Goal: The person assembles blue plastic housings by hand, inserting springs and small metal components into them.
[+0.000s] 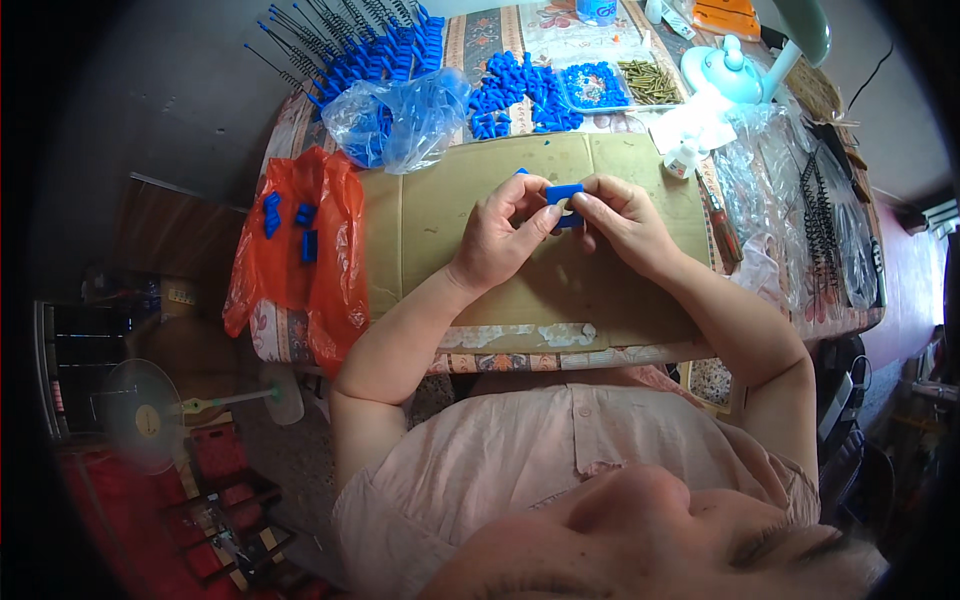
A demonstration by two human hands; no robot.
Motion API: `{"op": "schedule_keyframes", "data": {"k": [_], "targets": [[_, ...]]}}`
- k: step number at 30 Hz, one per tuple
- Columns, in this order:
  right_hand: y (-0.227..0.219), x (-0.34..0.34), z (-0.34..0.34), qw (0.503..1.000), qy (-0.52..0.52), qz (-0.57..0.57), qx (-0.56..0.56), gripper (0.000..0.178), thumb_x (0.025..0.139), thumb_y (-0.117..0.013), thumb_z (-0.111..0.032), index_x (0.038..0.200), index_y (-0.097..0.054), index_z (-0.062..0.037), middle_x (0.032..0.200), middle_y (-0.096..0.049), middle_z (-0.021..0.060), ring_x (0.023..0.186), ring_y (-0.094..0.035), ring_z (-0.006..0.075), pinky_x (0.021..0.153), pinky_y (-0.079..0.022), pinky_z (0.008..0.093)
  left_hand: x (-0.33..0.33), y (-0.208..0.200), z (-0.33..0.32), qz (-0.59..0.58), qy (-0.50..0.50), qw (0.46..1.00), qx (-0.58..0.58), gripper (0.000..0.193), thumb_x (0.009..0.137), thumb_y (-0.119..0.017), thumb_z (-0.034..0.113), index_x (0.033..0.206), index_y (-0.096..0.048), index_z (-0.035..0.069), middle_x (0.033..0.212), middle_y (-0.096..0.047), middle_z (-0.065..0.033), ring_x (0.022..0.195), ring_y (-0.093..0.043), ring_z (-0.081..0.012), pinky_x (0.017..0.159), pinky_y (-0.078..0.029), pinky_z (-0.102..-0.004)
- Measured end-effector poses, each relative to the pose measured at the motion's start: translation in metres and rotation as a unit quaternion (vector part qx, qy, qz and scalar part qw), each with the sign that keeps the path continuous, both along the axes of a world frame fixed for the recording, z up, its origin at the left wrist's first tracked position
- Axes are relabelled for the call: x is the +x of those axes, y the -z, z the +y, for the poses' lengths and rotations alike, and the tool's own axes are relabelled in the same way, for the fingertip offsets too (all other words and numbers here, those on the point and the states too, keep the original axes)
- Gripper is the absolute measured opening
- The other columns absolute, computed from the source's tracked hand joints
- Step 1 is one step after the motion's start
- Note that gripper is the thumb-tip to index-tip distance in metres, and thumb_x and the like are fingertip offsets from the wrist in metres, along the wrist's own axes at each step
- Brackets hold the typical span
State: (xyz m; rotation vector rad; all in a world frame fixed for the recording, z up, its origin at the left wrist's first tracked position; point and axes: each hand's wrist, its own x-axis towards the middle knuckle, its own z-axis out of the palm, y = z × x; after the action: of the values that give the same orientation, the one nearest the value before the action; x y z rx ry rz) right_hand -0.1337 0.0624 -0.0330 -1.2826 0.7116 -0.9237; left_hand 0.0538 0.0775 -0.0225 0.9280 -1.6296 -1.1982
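Above the cardboard sheet (480,290), a small blue plastic piece (566,190) with a pale round spot is held between both hands. My left hand (503,228) pinches its left side with thumb and fingers. On the other side, my right hand (630,222) grips it, the thumb pressed on its face near the pale spot. Some of my fingertips are hidden behind the piece. A bit of blue shows just beyond my left fingers, and I cannot tell what it belongs to.
An orange-red plastic bag (340,240) with a few blue pieces lies left. Blue parts (510,90), a tray of small blue bits (592,72), brass-coloured pins (648,82) and black springs (330,40) sit behind. A screwdriver (722,228) and lamp base (728,70) are right.
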Motion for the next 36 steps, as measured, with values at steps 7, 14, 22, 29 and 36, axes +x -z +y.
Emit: {"op": "schedule_keyframes", "data": {"k": [7,14,22,29,36], "targets": [[-0.0014,0.0014,0.0008,1.000,-0.003,0.018,-0.003,0.017,0.091,-0.053,-0.019,0.087,-0.055,-0.0027,0.068,-0.057,-0.0002,0.055,-0.051,0.0036,0.049,-0.040,0.0182,0.0003,-0.0029,0.0006,0.015,0.001,1.000,0.011,0.014,0.088,-0.055,0.012,0.096,-0.054,0.001,0.076,-0.059,-0.0017,0.067,-0.056,-0.0051,0.059,-0.046,-0.0205],[0.0015,0.0023,0.0006,1.000,-0.026,0.000,-0.002,0.012,0.090,-0.055,-0.014,0.091,-0.053,-0.0018,0.071,-0.057,0.0011,0.059,-0.052,0.0045,0.051,-0.043,0.0194,0.0022,0.0004,-0.0010,0.003,-0.019,1.000,0.006,0.016,0.090,-0.053,0.015,0.096,-0.054,0.000,0.075,-0.060,-0.0023,0.065,-0.056,-0.0056,0.058,-0.046,-0.0205],[-0.0025,0.0020,0.0015,0.999,-0.034,-0.003,0.009,0.013,0.090,-0.054,-0.013,0.093,-0.054,-0.0008,0.075,-0.057,0.0018,0.062,-0.052,0.0050,0.054,-0.044,0.0199,0.0012,-0.0002,-0.0014,0.029,-0.030,0.999,0.013,0.018,0.090,-0.053,0.016,0.099,-0.054,0.000,0.076,-0.060,-0.0021,0.067,-0.055,-0.0055,0.058,-0.045,-0.0206],[0.0004,0.0003,-0.0011,1.000,-0.015,0.002,0.012,0.020,0.092,-0.051,-0.021,0.089,-0.056,-0.0020,0.070,-0.057,0.0005,0.057,-0.050,0.0038,0.051,-0.039,0.0177,0.0030,0.0019,-0.0016,0.035,0.014,0.999,0.030,0.023,0.090,-0.050,0.011,0.110,-0.049,0.000,0.089,-0.059,-0.0043,0.073,-0.053,-0.0068,0.064,-0.045,-0.0215],[-0.0004,0.0001,-0.0003,1.000,-0.018,0.011,0.014,0.021,0.093,-0.050,-0.022,0.090,-0.056,-0.0022,0.069,-0.056,-0.0002,0.057,-0.050,0.0037,0.052,-0.041,0.0182,0.0041,0.0003,-0.0009,0.026,0.026,0.998,0.043,0.029,0.090,-0.049,0.011,0.116,-0.048,-0.002,0.087,-0.059,-0.0040,0.072,-0.052,-0.0069,0.064,-0.045,-0.0214]]}}
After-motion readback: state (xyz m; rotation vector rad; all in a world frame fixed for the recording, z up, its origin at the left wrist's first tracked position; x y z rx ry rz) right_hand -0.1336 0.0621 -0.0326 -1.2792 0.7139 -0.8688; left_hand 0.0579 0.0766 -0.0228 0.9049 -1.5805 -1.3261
